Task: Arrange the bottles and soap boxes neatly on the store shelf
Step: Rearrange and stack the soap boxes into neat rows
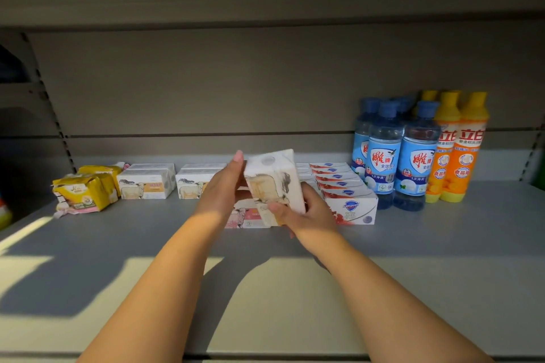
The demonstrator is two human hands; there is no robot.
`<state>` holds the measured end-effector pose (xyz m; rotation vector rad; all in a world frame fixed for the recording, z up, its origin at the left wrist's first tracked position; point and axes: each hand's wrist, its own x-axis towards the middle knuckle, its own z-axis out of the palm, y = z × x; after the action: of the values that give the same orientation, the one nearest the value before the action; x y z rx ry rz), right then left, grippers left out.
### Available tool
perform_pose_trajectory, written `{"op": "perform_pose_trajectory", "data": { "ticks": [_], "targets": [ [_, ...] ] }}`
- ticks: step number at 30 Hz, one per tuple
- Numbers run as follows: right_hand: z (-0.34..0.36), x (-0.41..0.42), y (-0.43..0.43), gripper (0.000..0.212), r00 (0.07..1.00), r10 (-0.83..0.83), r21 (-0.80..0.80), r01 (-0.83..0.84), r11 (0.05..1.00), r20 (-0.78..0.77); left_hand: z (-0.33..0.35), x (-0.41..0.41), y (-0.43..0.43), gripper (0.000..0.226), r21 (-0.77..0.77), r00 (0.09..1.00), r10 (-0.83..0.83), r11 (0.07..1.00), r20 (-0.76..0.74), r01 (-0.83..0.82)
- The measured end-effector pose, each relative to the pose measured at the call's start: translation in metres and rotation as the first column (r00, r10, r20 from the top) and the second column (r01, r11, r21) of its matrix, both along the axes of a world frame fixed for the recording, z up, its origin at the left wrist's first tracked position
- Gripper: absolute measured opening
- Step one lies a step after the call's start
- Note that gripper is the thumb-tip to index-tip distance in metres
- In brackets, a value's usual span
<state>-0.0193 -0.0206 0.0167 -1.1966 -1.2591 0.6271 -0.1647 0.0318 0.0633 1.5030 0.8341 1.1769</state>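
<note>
A person stands at the shelf (295,289) with both arms reaching in, and the white soap box (274,183) is up off the shelf between the hands, tilted on one corner, a little way left of the blue bottles (413,156). The right hand (306,212) grips its lower corner, thumb curled over the front and the other fingers wrapped behind. The left hand (227,186) lies against the box's far side with its fingers (237,160) straight and together, steadying rather than gripping. Under the lifted box a pink box (250,215) lies flat, and between it and the blue bottles runs a row of red-and-white soap boxes (351,200), front to back. Further left of the bottles sit two blocks of matching white boxes (147,181), then some yellow packets (85,188) in a loose heap; orange bottles (460,150) stand on the bottles' other side. To my eye the job now is to level this box and seat it with its kind. I would turn it flat first, printed face forward like the white blocks, then lower it square, letting the flat left hand push it flush against its neighbour. The risk I see is a corner catching the pink box or nudging the red-and-white row out of line.
</note>
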Motion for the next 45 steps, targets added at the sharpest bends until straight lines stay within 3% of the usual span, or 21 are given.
{"op": "perform_pose_trajectory", "data": {
  "ticks": [4, 8, 11, 15, 18, 22, 26, 29, 32, 37, 39, 45],
  "targets": [
    [0.002, 0.002, 0.0, 0.031, 0.994, -0.097, -0.034, 0.099, 0.994, 0.05, -0.002, -0.007, -0.003, 0.027, 0.156, 0.995, -0.1, 0.983, 0.0, 0.099],
    [0.001, 0.001, 0.001, 0.044, 0.985, -0.133, -0.035, 0.138, 0.99, 0.11, 0.006, -0.022, -0.002, 0.046, 0.234, 0.991, -0.127, 0.963, -0.027, 0.13],
    [-0.001, -0.006, 0.004, 0.048, 0.978, -0.144, -0.036, 0.151, 0.988, 0.153, 0.008, -0.033, 0.005, 0.037, 0.237, 0.97, -0.04, 0.967, -0.24, 0.098],
    [-0.01, -0.018, 0.003, 0.049, 0.96, -0.1, -0.093, 0.128, 0.987, 0.26, 0.001, -0.052, 0.012, 0.028, 0.216, 0.85, 0.024, 0.971, -0.527, 0.106],
    [-0.015, -0.029, 0.004, 0.051, 0.952, -0.036, -0.096, 0.069, 0.993, 0.305, 0.0, -0.07, 0.015, 0.034, 0.196, 0.712, 0.033, 0.969, -0.701, 0.148],
    [-0.021, -0.057, 0.01, 0.059, 0.942, 0.119, -0.124, -0.084, 0.989, 0.314, -0.001, -0.092, 0.011, 0.045, 0.139, 0.396, 0.037, 0.963, -0.918, 0.231],
    [-0.023, -0.075, 0.015, 0.057, 0.909, 0.166, -0.149, -0.116, 0.982, 0.383, -0.019, -0.093, 0.002, 0.044, 0.281, 0.107, 0.266, 0.946, -0.958, 0.162],
    [-0.024, -0.077, 0.017, 0.054, 0.852, 0.167, -0.138, -0.112, 0.984, 0.496, -0.026, -0.097, 0.008, 0.05, 0.356, 0.009, 0.355, 0.934, -0.935, 0.022],
    [-0.026, -0.073, 0.019, 0.041, 0.763, 0.158, -0.166, -0.067, 0.984, 0.627, -0.031, -0.108, 0.023, 0.053, 0.399, 0.023, 0.403, 0.911, -0.915, -0.101],
    [-0.029, -0.075, 0.024, 0.034, 0.587, 0.155, -0.204, 0.018, 0.979, 0.795, -0.05, -0.122, 0.048, 0.052, 0.414, 0.259, 0.489, 0.861, -0.833, -0.294],
    [-0.031, -0.077, 0.026, 0.035, 0.572, 0.156, -0.202, 0.016, 0.979, 0.806, -0.05, -0.119, 0.059, 0.052, 0.386, 0.309, 0.478, 0.868, -0.823, -0.313],
    [-0.034, -0.076, 0.029, 0.034, 0.602, 0.128, -0.172, 0.016, 0.985, 0.788, -0.051, -0.097, 0.093, 0.056, 0.344, 0.335, 0.491, 0.844, -0.804, -0.413]
  ]
}}
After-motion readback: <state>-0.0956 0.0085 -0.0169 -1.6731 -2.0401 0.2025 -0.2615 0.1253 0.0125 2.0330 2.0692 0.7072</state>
